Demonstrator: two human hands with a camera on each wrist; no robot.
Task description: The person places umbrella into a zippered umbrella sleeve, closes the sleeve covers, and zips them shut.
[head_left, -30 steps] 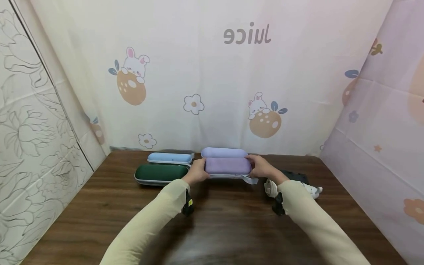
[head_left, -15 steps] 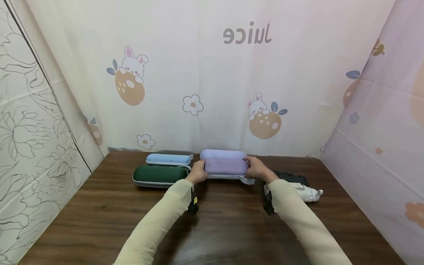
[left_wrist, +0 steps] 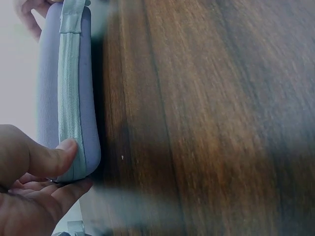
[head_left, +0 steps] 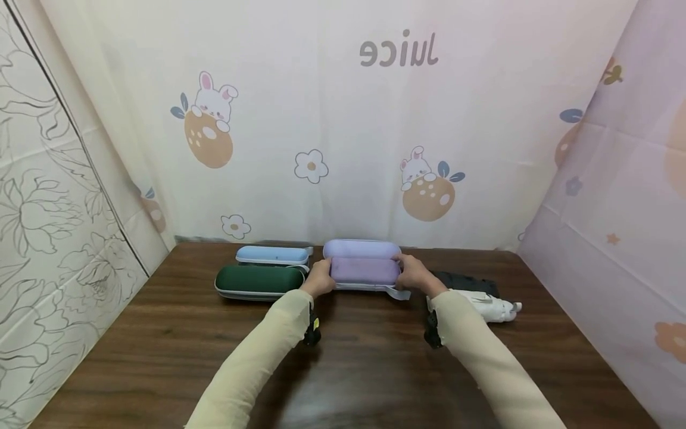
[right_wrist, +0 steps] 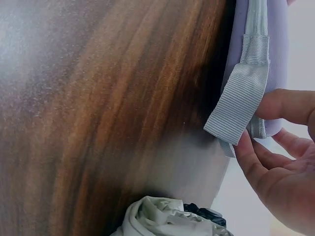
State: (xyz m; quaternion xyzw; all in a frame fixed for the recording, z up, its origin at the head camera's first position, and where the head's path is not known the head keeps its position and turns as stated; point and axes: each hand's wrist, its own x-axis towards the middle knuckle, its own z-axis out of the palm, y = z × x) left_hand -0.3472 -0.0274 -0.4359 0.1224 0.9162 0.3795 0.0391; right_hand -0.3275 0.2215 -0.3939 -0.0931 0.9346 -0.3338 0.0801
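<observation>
A purple zippered case with a grey zip band lies crosswise, held at its two ends. My left hand grips the left end; in the left wrist view its thumb presses the zip band while fingers reach round the tip. At the opposite end, my right hand pinches the case beside a grey webbing strap. Directly behind it, a lighter lavender case stands close against the purple one. A dark green case is to the left of my left hand.
Behind the green case lies a light blue case. A white rolled umbrella and a black folded item lie to the right, partly covered by my right sleeve. A patterned curtain borders the back of the wooden table.
The purple case has settled slightly lower and to the left, close to the lavender one. My right wrist has shifted left, uncovering more of the white umbrella; both hands keep their hold.
</observation>
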